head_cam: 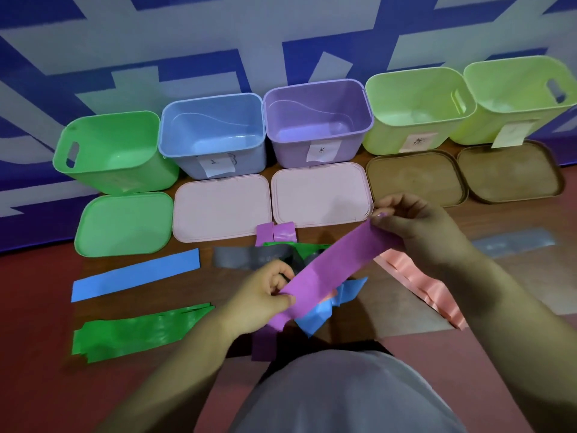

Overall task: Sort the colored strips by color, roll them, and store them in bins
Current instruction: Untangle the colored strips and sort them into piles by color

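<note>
Five open bins line the table's [390, 307] far edge: green bin [93, 142], blue bin [187, 164], purple bin [290, 151], yellow-green bin [384, 139] and corner yellow-green bin [468, 126], each showing a bare bottom. The left hand [265, 295] and right hand [418, 226] pinch opposite ends of a purple strip [331, 270], held above the mixed pile [324, 310] near the front edge.

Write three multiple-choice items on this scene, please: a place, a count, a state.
1. The flat blue strip lies: A) in front of the green lid B) in a bin C) on a brown lid
2. Bins in the row: A) three B) five C) seven
3. The long purple strip is: A) held in both hands B) rolled up C) binned
Key: 1A, it lies before that lid; 2B, green bin, blue bin, purple bin, two yellow-green bins; 3A, left hand and right hand pinch its ends.
</note>
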Demonstrator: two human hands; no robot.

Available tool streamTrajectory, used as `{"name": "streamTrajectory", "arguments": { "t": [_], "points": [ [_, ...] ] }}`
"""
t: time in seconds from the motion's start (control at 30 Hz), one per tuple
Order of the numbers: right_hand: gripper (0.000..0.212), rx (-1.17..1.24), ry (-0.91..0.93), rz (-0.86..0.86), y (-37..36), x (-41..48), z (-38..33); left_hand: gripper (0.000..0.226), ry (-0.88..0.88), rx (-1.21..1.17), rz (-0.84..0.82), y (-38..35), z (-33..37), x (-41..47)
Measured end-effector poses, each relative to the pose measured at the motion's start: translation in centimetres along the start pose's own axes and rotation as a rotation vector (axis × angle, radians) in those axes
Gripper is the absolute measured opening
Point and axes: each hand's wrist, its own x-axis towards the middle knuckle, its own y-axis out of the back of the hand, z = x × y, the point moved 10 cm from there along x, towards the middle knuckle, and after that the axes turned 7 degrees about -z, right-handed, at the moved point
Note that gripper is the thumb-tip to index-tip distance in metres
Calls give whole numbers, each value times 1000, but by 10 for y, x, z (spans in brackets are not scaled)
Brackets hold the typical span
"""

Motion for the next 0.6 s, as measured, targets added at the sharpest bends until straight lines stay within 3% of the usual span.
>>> {"name": "streamTrajectory", "arguments": {
  "t": [0.2,0.37,0.6],
  "points": [
    [16,-47,-38,113,22,-10,24,24,49,3,101,13,-16,1],
    [20,-228,-85,161,65,-11,43,26,78,60,199,13,-15,13],
    [12,-386,-163,155,137,-4,54,29,94,158,337,-13,27,60]
  ]
}}
